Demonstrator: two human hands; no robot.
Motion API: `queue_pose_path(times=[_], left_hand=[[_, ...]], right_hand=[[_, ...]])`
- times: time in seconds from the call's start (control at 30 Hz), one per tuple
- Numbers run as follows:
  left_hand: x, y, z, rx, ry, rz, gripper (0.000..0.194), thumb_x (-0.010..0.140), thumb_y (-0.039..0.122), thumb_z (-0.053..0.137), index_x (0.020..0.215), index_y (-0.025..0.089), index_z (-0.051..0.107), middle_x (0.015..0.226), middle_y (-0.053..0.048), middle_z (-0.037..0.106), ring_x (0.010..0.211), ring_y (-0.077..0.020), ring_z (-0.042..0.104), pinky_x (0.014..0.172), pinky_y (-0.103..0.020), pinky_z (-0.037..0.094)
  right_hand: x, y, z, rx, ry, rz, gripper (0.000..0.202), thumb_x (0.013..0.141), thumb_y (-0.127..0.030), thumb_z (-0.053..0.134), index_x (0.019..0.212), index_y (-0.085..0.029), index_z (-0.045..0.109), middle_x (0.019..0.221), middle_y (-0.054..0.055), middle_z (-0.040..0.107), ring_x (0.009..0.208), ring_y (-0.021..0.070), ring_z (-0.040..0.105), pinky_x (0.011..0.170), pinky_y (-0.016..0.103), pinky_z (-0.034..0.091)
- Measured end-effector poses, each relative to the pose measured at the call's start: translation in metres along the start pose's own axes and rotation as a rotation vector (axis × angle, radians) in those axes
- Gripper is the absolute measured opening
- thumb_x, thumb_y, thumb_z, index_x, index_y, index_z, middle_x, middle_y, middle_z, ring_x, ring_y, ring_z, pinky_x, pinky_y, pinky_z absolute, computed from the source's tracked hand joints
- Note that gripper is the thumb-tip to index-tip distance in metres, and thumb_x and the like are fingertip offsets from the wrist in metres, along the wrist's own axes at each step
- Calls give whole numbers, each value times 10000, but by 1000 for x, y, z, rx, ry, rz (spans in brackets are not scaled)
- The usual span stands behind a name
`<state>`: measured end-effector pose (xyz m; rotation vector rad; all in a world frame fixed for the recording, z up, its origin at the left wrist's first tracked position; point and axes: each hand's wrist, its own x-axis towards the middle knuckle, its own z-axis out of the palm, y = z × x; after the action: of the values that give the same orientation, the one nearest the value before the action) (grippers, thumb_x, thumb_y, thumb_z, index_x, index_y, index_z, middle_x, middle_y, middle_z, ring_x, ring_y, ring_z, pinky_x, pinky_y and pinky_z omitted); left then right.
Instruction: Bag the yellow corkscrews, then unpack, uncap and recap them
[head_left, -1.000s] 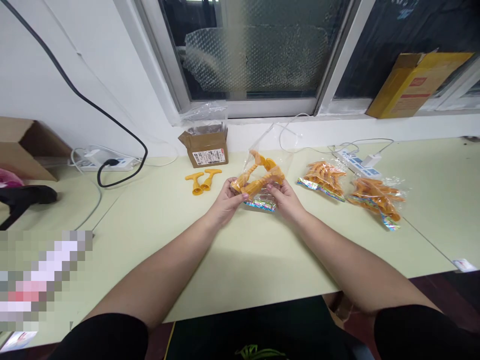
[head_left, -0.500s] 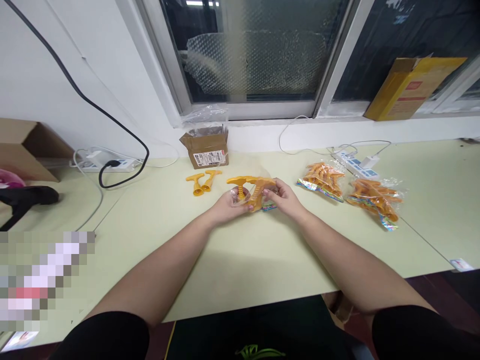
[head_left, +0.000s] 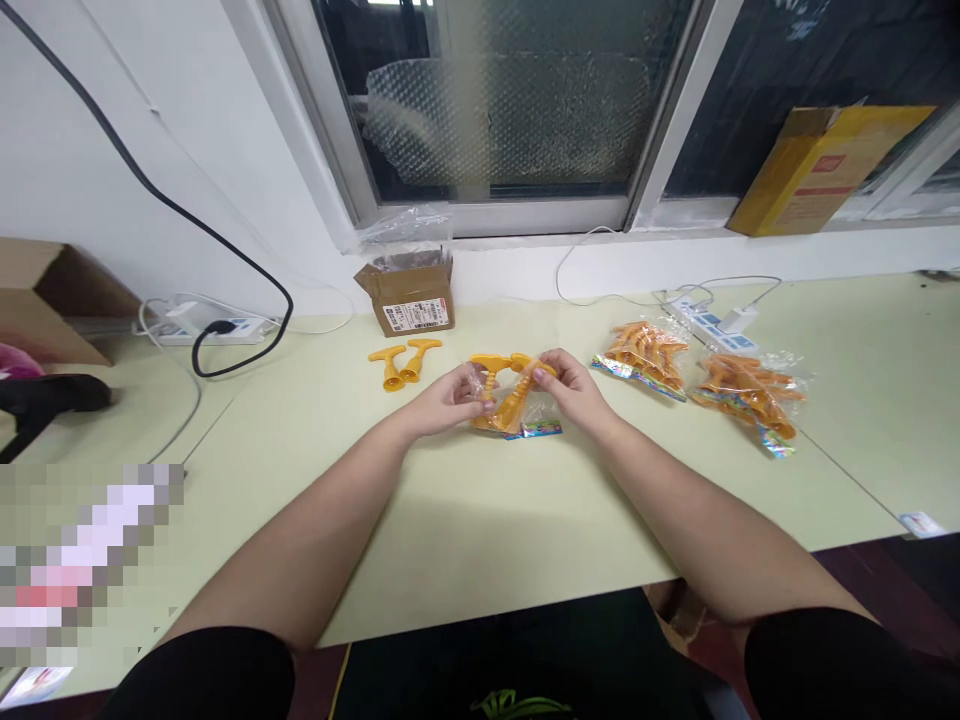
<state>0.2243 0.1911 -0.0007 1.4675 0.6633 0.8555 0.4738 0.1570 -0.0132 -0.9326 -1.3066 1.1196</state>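
Near the middle of the table, a clear plastic bag (head_left: 538,406) with a shiny coloured strip holds yellow T-shaped pieces (head_left: 513,405). My left hand (head_left: 450,402) is closed on the bag's left side. On the right, my right hand (head_left: 571,388) pinches the handle of a yellow piece at the bag's upper edge. Two loose yellow T-shaped pieces (head_left: 390,368) lie to the left of my hands. Off to the right are two filled bags of orange-yellow pieces, one (head_left: 646,355) beside the other (head_left: 750,395).
A small open cardboard box (head_left: 412,300) stands behind the loose pieces, against the wall. Power strips lie at the back left (head_left: 244,330) and back right (head_left: 709,325). A black cable (head_left: 187,215) hangs at the left. A yellow carton (head_left: 829,170) leans at the window.
The yellow pieces between my hands have spread apart at the bottom and tilted. My left hand has shifted slightly left, and the bag's coloured strip now shows more, lower down.
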Motion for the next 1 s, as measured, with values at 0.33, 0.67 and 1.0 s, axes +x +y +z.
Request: queue_pose_path(times=[0.33, 0.67, 1.0], left_hand=[[5, -1, -6, 55, -11, -202, 365, 708, 334, 919, 969, 155, 736, 883, -80, 760, 794, -193, 720, 761, -338, 593], [9, -10, 2, -232, 170, -135, 386, 656, 375, 957, 733, 150, 653, 791, -28, 731, 714, -123, 687, 713, -255, 569], [8, -13, 16, -85, 201, -69, 390, 705, 449, 910, 866, 178, 680, 860, -9, 680, 752, -142, 645, 661, -255, 514]], right_hand=[[3, -1, -1, 302, 149, 113, 473, 798, -590, 784, 995, -311, 457, 1061, -8, 714, 966, 220, 681, 764, 351, 576], [0, -3, -13, 294, -87, 337, 505, 632, -302, 928, 1051, -232, 656, 1043, 46, 786, 980, 223, 743, 987, 423, 574], [-10, -2, 7, 311, -185, 284, 574, 653, -303, 933, 1132, -270, 618, 1172, 35, 771, 1064, 255, 735, 906, 419, 609]])
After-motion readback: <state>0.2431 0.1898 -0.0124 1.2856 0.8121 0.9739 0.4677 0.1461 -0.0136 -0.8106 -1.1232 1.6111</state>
